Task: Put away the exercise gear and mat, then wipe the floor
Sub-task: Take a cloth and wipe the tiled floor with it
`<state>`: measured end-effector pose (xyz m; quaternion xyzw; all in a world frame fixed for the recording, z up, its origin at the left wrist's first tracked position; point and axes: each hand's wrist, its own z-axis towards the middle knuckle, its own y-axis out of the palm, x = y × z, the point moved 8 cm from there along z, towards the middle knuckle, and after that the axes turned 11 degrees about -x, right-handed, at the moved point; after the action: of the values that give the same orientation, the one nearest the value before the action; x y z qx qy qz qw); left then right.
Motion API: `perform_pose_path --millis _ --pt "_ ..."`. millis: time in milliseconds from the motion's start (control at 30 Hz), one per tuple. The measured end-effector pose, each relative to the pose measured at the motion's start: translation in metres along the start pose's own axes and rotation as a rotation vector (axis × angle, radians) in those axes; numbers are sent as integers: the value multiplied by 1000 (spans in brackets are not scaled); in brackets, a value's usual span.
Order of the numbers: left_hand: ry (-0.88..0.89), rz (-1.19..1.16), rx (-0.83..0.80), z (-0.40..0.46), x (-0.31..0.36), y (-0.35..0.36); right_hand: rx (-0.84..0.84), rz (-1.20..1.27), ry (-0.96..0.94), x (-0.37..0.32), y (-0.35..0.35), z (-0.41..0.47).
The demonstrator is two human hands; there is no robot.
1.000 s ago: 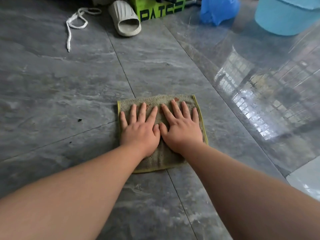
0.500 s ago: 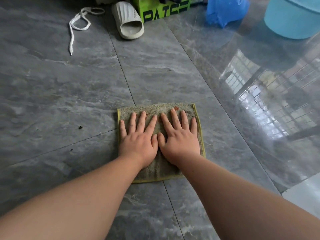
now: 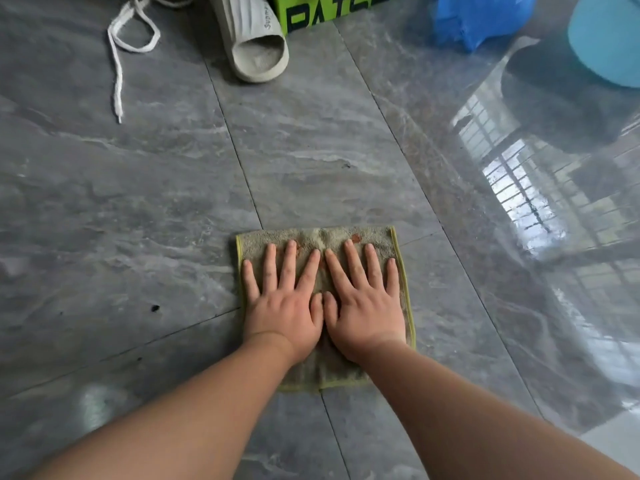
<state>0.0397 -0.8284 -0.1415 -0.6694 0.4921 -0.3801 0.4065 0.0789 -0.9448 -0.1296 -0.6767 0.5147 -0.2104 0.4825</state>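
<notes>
A grey marble-patterned tile floor [image 3: 145, 209] carried a green-edged cloth [image 3: 325, 372] lying flat across a grout line. Toward the far edge sat a pale slide sandal [image 3: 252, 39], a loose white lace [image 3: 119, 60] to its left and a green box [image 3: 325, 12] just behind it. At the glossy right side stood a blue bag [image 3: 478, 19] and a light-blue tub [image 3: 606, 43].

A pale slide sandal [image 3: 254, 39] lies near the far edge of the view, its open toe end pointing toward the camera. To its left lies a white lace [image 3: 119, 57], looped at the far end. Just right of the sandal stands a green box [image 3: 322, 10] with dark letters. Near the far right corner are a crumpled blue bag [image 3: 478, 19] and a light blue bucket [image 3: 606, 39].
</notes>
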Motion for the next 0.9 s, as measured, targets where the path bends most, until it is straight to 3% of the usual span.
perform_pose_path --millis 200,500,667,900 --pt "0 6 32 79 1 -27 90 -16 46 16 -41 82" --pt "-10 6 56 79 0 -31 143 -28 28 16 -39 83" --pt "-33 0 89 57 1 -23 182 -64 -9 20 -27 61" --pt "-14 -33 86 -41 40 20 152 -94 -39 40 13 -36"
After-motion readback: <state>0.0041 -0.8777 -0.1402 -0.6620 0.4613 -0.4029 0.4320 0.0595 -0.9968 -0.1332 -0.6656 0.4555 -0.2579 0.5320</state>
